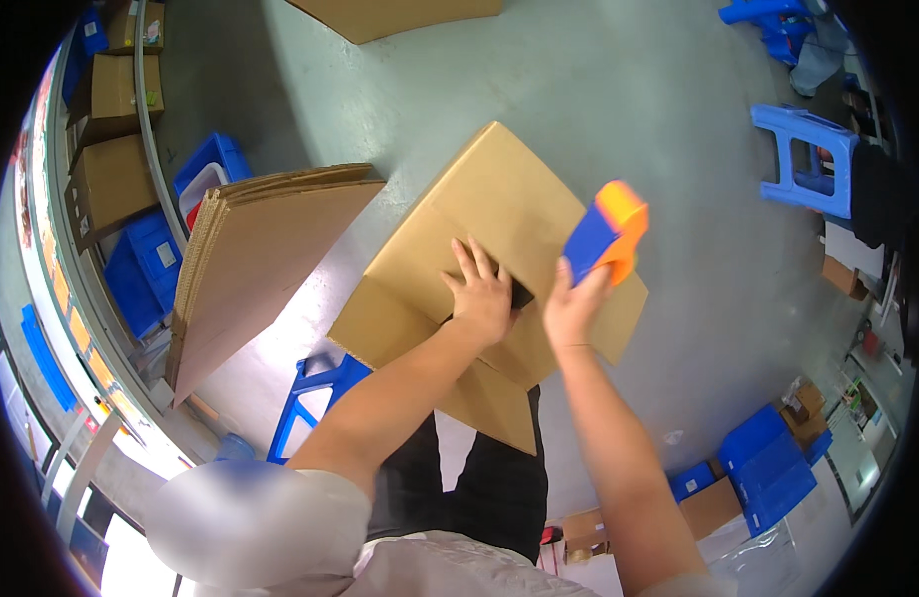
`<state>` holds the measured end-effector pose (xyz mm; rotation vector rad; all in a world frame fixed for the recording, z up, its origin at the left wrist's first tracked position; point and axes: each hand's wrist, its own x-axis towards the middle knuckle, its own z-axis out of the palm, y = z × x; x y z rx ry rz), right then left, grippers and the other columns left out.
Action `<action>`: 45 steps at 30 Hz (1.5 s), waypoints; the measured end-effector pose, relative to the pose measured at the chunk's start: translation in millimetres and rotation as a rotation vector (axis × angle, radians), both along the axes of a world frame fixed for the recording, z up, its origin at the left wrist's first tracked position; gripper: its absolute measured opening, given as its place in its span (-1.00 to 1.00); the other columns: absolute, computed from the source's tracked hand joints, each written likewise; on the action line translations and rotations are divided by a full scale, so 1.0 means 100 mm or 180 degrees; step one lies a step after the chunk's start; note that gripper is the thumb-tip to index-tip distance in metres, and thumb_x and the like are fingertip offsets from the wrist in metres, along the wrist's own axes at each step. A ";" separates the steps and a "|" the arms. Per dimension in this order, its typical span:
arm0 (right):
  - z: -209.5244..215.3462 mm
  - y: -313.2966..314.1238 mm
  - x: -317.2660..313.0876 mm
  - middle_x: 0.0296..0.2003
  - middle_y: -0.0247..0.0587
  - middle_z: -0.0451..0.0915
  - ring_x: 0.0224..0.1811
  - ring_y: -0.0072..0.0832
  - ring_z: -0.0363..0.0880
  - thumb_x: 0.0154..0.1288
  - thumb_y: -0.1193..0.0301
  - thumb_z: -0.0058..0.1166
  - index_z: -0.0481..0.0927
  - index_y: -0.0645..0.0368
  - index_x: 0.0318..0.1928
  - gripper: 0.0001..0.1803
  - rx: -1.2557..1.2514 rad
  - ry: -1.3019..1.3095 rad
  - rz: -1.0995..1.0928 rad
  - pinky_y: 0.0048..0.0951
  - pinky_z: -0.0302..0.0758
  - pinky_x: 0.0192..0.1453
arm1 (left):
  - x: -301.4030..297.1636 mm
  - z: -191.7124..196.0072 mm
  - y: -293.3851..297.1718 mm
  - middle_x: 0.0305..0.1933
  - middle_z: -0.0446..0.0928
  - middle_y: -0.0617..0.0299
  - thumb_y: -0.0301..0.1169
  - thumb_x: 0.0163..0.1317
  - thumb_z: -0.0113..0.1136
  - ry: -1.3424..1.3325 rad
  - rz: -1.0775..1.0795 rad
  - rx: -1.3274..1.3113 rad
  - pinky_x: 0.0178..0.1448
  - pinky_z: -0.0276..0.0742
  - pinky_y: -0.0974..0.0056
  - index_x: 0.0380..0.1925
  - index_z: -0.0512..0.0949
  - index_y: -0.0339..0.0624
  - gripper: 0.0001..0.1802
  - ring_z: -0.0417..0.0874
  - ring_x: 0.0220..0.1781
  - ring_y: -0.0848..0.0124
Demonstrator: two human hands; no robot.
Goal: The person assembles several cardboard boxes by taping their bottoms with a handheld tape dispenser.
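The left hand (482, 298) pressed flat on the cardboard box (499, 269) flaps, centre of the scene; the right hand (571, 303) gripped a tape dispenser (607, 234) above it. Sealing seemed underway; next, tape along the seam.

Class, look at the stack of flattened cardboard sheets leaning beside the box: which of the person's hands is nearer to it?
Left. The left hand presses on the cardboard box, closer to the stack of flattened cardboard sheets; the right hand holds the tape dispenser farther away.
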<state>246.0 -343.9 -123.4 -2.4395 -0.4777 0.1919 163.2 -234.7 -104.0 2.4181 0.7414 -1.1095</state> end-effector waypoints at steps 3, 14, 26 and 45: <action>-0.46 -0.12 -0.13 -0.08 0.18 0.44 0.05 0.09 0.35 0.23 0.37 0.14 0.33 0.37 -0.06 -0.60 -0.0298 -0.0529 0.0056 0.04 0.11 0.21 | -0.40 0.40 0.27 0.36 0.19 -0.06 -0.14 0.15 0.20 -0.0938 -0.0271 -0.1048 0.34 -0.02 -0.36 0.21 0.31 -0.18 -0.35 0.12 0.38 -0.21; -0.51 -0.15 -0.06 0.01 0.15 0.41 0.09 0.07 0.31 0.22 0.37 0.13 0.26 0.35 0.10 -0.48 -0.0105 0.0216 -0.0080 -0.05 0.08 0.28 | -0.48 -0.24 0.88 0.24 0.35 -0.16 -0.49 0.28 -0.11 -0.3565 0.1539 0.0206 0.42 0.09 -0.06 0.08 0.36 -0.35 -0.63 0.31 0.32 -0.08; 0.63 -0.17 0.39 -0.34 -0.22 0.58 -0.36 -0.52 0.59 0.28 0.40 0.12 0.50 0.30 -0.14 -0.76 0.1174 0.3141 -0.0512 -0.46 0.55 -0.20 | 0.16 -0.71 1.02 0.03 0.55 -0.01 -0.13 0.41 -0.20 -0.2067 0.1510 0.0441 0.07 0.48 0.06 0.08 0.43 -0.24 -0.54 0.57 0.04 0.10; -0.11 0.18 0.16 -0.33 -0.35 0.62 -0.30 -0.64 0.52 0.09 0.26 0.31 0.64 0.28 -0.20 -0.64 0.0775 0.3738 0.0469 -0.55 0.49 -0.19 | 0.20 -0.77 1.21 -0.01 0.52 -0.11 -0.02 0.42 -0.25 -0.1597 0.1558 0.0108 0.10 0.44 0.07 0.17 0.35 -0.25 -0.43 0.54 0.04 0.01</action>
